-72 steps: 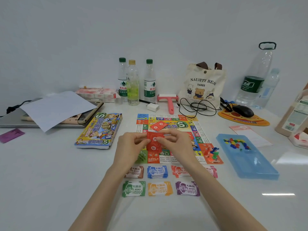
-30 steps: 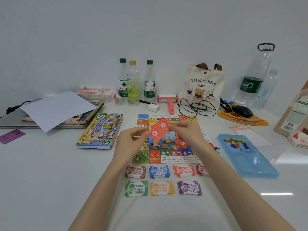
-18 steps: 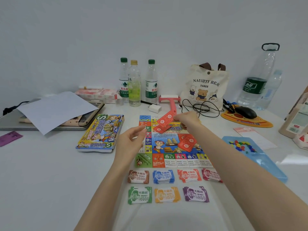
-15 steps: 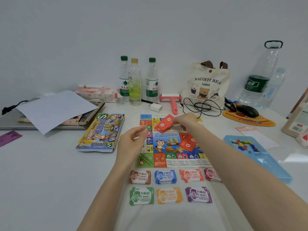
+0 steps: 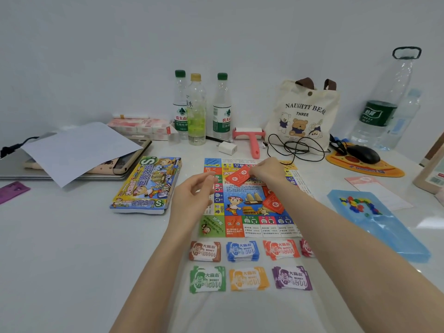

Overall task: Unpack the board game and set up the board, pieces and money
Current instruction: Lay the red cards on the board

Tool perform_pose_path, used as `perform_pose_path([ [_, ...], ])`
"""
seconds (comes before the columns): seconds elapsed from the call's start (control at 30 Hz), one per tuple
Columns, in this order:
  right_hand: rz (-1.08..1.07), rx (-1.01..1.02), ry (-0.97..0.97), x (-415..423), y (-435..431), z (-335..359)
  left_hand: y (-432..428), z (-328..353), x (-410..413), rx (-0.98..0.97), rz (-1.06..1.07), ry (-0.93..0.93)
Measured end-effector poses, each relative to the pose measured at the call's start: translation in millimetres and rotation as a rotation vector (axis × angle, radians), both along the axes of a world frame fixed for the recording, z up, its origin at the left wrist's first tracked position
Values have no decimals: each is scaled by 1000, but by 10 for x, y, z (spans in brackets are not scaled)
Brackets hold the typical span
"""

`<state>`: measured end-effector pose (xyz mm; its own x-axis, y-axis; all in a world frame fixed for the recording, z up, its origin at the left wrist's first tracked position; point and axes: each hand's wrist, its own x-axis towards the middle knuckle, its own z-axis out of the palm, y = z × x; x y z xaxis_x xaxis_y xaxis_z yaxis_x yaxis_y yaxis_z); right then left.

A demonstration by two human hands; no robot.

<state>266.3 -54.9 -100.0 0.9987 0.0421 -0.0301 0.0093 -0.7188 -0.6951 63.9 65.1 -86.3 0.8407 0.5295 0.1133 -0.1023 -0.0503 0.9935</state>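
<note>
– Board laid out yet, and where?
– Flat on the bench, under both hands. The money piles sit in two rows on the near side of the hands, mostly between the forearms.
– What are the hands doing?
– The right hand pinches a red card stack by one end, low over the far part of the board. Whether the stack touches the board I cannot tell. The left hand hovers at the board's left edge, fingers loosely curled, holding nothing.
– So which step?
– Placing the card decks, I'd say. A second red stack lies on the board just beside the right forearm.
– And next?
– Set this stack down squarely and let go without skewing it. Then the pieces, lying in the blue tray out beyond the right arm, probably want moving onto the board.
</note>
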Motion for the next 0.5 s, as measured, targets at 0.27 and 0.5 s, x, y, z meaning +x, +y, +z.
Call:
perform_pose_path([
  [0.27, -3, -167, -111, -104, 79, 6, -48, 32, -32, 36, -19, -17],
  [0.5, -22, -281, -209, -175, 121, -24, -51, 27, -28, 43, -16, -7],
])
